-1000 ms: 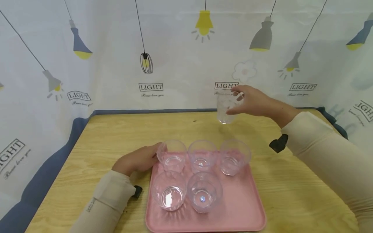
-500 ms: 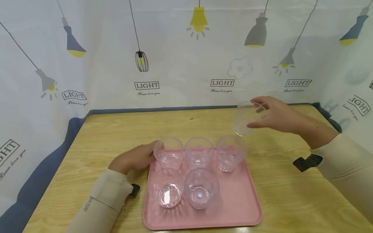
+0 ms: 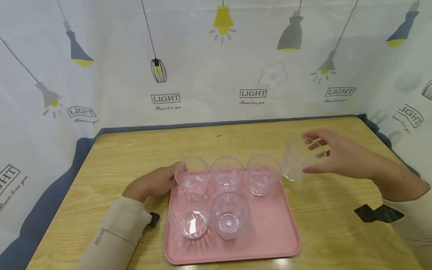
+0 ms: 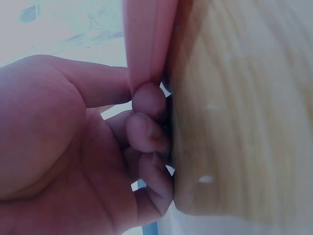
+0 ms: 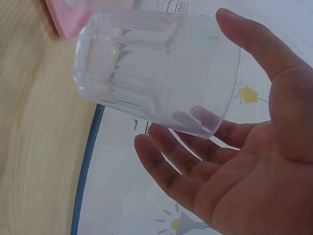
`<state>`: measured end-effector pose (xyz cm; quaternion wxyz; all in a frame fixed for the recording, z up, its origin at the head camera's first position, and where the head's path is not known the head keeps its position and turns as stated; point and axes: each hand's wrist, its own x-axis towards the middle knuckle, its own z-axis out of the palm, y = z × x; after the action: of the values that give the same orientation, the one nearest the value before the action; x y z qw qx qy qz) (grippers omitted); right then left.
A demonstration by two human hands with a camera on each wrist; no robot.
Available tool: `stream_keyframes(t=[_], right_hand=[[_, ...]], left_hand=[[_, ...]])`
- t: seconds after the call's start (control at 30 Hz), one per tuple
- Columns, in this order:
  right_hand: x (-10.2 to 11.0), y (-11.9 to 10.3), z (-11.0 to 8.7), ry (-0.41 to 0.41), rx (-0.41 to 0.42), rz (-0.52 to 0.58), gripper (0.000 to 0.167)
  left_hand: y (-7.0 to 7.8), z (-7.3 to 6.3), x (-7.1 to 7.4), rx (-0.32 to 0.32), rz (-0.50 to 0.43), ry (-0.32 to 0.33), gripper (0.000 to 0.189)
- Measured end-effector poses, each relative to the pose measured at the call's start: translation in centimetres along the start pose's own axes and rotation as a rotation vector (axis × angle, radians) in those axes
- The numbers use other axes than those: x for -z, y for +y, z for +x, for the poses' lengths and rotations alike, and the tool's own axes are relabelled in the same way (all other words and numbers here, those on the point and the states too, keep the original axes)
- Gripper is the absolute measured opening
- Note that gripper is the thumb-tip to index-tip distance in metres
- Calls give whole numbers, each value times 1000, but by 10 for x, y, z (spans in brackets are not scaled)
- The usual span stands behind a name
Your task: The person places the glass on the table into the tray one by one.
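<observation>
My right hand (image 3: 347, 157) grips a clear plastic cup (image 5: 156, 68) near its rim, thumb on one side and fingers on the other. The cup is tilted and held above the table, just right of the tray's far corner. A pink tray (image 3: 270, 228) lies on the table, and clear cups stand on it: a back row of a left cup (image 3: 192, 174), a middle cup (image 3: 227, 174) and a right cup (image 3: 264, 174), plus two nearer cups. My left hand (image 3: 156, 183) holds the tray's far left edge, its curled fingers (image 4: 146, 132) at the rim.
The wooden table (image 3: 111, 180) extends around the tray. Behind it hangs a white sheet (image 3: 202, 86) printed with lamps, with a dark blue edge along the table's back. The front right part of the tray shows bare pink surface.
My right hand has brought the cup from the table's back toward me and to the right, lowering it beside the tray. The left hand stays at the tray while the head view shifts slightly.
</observation>
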<state>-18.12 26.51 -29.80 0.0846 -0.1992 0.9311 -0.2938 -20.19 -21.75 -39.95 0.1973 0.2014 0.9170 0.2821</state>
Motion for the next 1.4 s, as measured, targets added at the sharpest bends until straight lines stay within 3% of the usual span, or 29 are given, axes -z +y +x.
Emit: stream_keyframes(t=[0.43, 0.67, 1.1, 1.4], right_hand=[[-39, -23, -36, -23, 100, 77, 86], [-61, -40, -41, -36, 137, 66, 90], [-88, -53, -41, -75, 238, 88, 78], [-96, -54, -47, -92, 228, 59, 84]], left_hand=[[-3, -3, 2, -9, 12, 7, 41], [-4, -6, 4, -8, 28, 15, 44], [-4, -8, 5, 8, 27, 21, 43], [-1, -9, 4, 5, 33, 8, 41]])
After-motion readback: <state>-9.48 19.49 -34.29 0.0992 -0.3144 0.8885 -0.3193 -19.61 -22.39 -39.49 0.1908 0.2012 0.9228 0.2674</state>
